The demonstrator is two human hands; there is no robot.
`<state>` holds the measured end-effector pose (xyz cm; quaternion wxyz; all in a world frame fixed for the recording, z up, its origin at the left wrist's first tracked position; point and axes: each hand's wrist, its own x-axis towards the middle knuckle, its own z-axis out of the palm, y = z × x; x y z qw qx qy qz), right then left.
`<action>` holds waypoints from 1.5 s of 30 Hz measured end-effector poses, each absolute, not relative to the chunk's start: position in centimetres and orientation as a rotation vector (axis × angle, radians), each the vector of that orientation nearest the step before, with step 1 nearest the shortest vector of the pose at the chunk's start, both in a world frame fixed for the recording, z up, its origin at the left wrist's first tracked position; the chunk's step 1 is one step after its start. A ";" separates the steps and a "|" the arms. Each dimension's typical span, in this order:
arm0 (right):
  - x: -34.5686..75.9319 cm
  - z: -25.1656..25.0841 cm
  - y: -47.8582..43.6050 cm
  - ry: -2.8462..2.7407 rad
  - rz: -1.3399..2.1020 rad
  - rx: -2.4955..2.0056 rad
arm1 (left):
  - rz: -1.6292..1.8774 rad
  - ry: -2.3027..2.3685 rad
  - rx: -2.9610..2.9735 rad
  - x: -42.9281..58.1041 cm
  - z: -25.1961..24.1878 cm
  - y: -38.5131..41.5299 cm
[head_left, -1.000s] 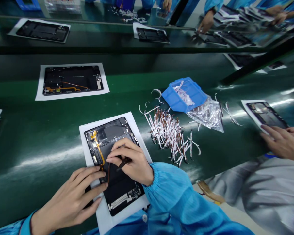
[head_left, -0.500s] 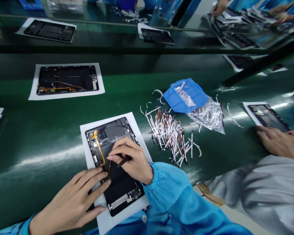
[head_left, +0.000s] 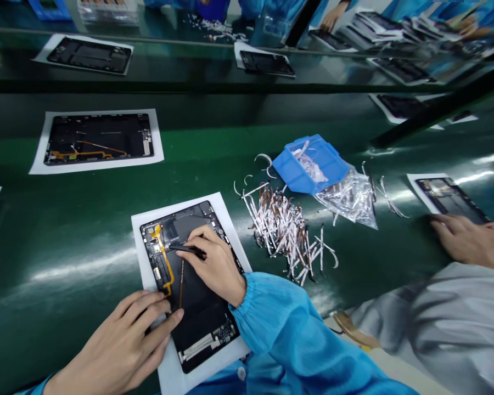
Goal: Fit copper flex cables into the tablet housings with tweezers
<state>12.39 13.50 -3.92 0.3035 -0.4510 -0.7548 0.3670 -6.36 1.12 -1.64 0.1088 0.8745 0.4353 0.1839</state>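
Observation:
An open tablet housing lies tilted on a white sheet in front of me. My right hand pinches dark tweezers, whose tips point left at the orange flex cable along the housing's left side. A thin brown ribbon cable runs lengthwise inside, below the tweezers. My left hand rests with outstretched fingers over the housing's left edge, and one fingertip lies by the ribbon's lower end. Whether that fingertip presses on the ribbon, I cannot tell.
Right of the housing lies a heap of loose ribbon strips. Behind it are a blue bin and a clear plastic bag. Another opened tablet lies back left. A co-worker's hand is at right, and a dark post slants nearby.
My right hand has moved up and left, swinging the tweezers' tips towards the orange flex cable. The left hand has shifted slightly down. The tablet at back left has slid a little left.

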 end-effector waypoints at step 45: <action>12.7 -3.6 14.1 -1.700 1.081 -1.136 | 0.327 1.693 2.416 -6.0 -2.6 7.4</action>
